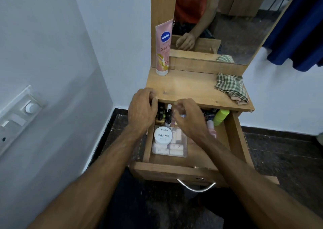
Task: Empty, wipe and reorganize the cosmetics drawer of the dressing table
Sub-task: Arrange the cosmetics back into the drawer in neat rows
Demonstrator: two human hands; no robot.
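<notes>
The wooden drawer (234,141) of the dressing table is pulled out and holds cosmetics. At its front left a white nail polish jar (163,135) rests on a clear tray (174,154) of small pale bottles. Dark bottles (161,114) and a white-capped spray bottle (168,114) stand at the back left, a green bottle (221,117) at the back right. My left hand (142,109) curls over the tabletop's front left corner. My right hand (189,118) is blurred above the drawer's middle with its fingers curled down. Whether it holds anything is unclear.
On the tabletop (188,87) a pink Vaseline tube (163,49) stands at the back left and a green checked cloth (230,87) lies at the right. A mirror (232,28) rises behind. A metal handle (195,187) sticks out of the drawer front. A wall with a switch panel (21,111) is close on the left.
</notes>
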